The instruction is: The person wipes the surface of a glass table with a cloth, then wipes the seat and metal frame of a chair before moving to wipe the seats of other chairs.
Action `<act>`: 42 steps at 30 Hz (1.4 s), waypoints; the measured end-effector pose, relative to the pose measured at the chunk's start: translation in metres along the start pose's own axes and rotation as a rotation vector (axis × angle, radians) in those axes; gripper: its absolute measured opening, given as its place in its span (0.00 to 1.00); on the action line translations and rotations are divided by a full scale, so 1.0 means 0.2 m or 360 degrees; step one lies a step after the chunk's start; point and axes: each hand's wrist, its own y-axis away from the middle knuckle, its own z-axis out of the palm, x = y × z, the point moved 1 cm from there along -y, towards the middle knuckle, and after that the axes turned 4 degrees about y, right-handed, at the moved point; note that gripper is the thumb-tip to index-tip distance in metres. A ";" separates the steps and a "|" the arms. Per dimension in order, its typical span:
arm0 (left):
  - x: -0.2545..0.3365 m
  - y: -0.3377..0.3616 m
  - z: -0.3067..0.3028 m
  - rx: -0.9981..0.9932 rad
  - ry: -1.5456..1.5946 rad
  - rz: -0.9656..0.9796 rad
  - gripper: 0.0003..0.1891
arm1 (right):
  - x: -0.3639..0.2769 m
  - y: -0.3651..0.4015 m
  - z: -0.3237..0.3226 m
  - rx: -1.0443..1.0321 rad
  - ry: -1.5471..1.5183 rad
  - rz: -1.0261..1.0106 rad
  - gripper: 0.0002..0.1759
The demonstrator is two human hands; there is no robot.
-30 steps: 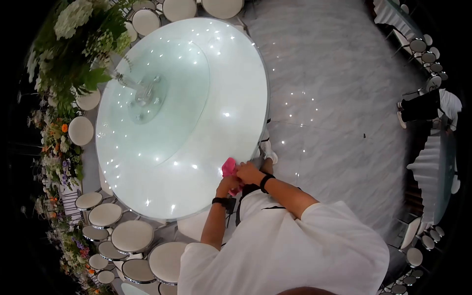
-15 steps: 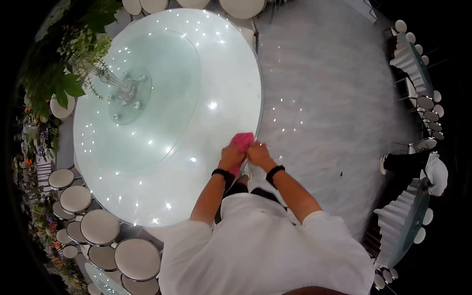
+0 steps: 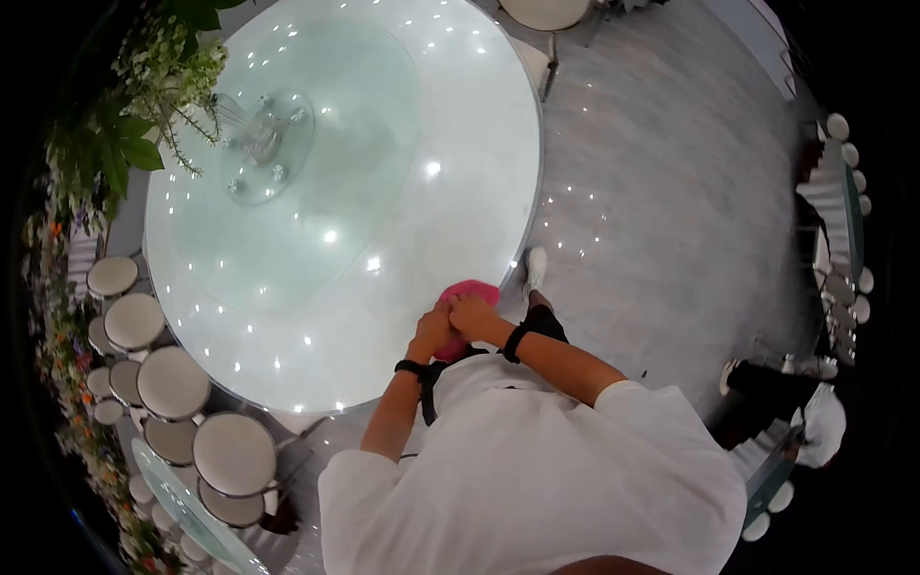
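Both of my hands meet at the near edge of a large round glossy table [image 3: 470, 192], close together on a pink cloth [image 3: 471, 289]. My left hand [image 3: 434, 329] grips the cloth from the left, its fingers bent. Over the cloth's middle, my right hand [image 3: 476, 318] is closed on it and touches my left hand. Part of the cloth spreads beyond my fingers onto the tabletop, and another part hangs below them. Each wrist has a black band.
A glass vase [image 3: 261, 144] with green foliage [image 3: 177, 72] stands on the table's glass turntable [image 3: 359, 105]. Round-seated chairs [image 3: 172, 383] crowd the lower left. Another person [image 3: 819, 426] is by a table at the right. My white shoe [image 3: 536, 271] is on the floor.
My hands have shifted slightly left and down with the cloth and drawn closer together. The view has moved, and my shoe now shows beside the table's edge.
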 end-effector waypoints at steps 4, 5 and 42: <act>0.34 -0.04 -0.17 -0.0060 -0.0035 -0.0131 0.19 | 0.19 0.04 -0.13 -0.0105 -0.0056 -0.0300 0.15; 0.42 -0.09 -0.19 0.0000 -0.0052 -0.0154 0.17 | 0.26 0.05 -0.20 -0.0198 -0.0107 -0.0261 0.15; 1.05 -1.70 -0.59 0.0164 0.0404 0.0099 0.19 | 1.81 -0.53 -0.96 -0.0220 -0.0329 0.0116 0.21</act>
